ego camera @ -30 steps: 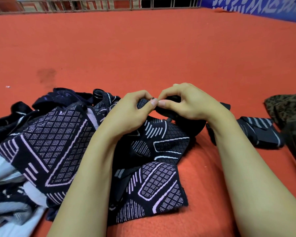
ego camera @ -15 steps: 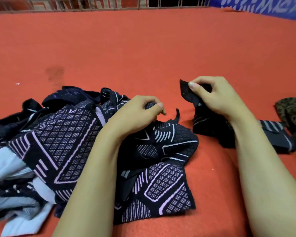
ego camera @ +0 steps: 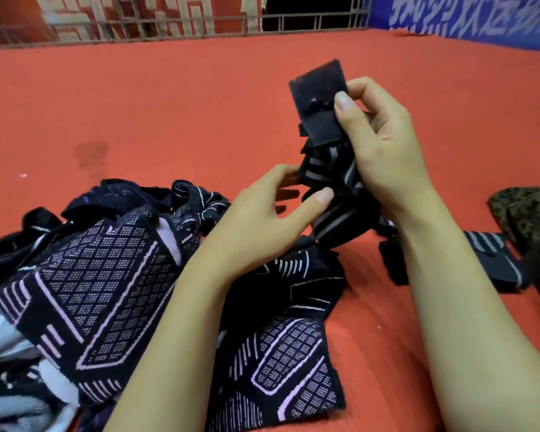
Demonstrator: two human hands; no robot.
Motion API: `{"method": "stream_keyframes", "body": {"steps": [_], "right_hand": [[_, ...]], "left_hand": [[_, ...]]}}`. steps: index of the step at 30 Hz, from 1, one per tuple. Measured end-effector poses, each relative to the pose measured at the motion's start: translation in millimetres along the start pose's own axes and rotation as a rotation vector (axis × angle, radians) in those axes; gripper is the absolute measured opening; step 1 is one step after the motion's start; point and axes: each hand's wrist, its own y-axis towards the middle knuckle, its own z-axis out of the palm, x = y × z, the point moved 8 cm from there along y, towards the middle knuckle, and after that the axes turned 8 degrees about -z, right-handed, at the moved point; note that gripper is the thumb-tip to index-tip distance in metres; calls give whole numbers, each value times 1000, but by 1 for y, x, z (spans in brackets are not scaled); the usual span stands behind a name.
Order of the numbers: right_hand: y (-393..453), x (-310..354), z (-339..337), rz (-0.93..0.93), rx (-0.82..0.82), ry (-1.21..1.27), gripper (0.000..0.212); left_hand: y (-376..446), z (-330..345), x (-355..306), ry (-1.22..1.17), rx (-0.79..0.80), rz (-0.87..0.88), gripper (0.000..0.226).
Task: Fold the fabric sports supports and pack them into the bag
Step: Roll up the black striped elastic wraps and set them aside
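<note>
My right hand (ego camera: 378,138) holds a black strap support (ego camera: 320,110) lifted off the red mat, thumb pressed on its flat black end tab, the striped rest hanging down. My left hand (ego camera: 262,219) reaches up to the hanging striped part (ego camera: 334,213), its thumb touching the fabric and fingers behind it. A pile of black supports with pale lilac grid patterns (ego camera: 106,291) lies at the left under my left forearm. The bag, dark and mottled (ego camera: 530,213), shows only at the right edge.
Another striped black support (ego camera: 493,263) lies on the mat behind my right forearm. The red mat (ego camera: 169,104) stretches ahead to a metal railing (ego camera: 293,23) and a blue banner (ego camera: 480,17) at the back.
My right hand has lifted the strap support higher and turned its end tab upright. My left hand left the pile and rose to the hanging part of the support.
</note>
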Motion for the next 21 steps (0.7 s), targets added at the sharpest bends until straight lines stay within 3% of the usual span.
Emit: {"method": "stream_keyframes", "body": {"steps": [3,8,9,13,17,21], "right_hand": [[2,3,1,39,-55,104,12],[-1,-9,7,161,-98,195,12],[-1,-11,7,164,-102,188,12],[-3,-12,8,169,-89,170,13],[-4,-12,10,163,-98,84,14],[-4,-22,-3,170,-181,40,19]], "left_hand": [[1,10,2,-107,38,-2,49],[4,-3,7,-212,-101,12,10],[4,-4,10,-267,-82,-15,9],[2,2,18,-361,40,-98,47],[0,4,10,-329,47,-56,14],[-2,-2,14,-419,34,-108,16]]}}
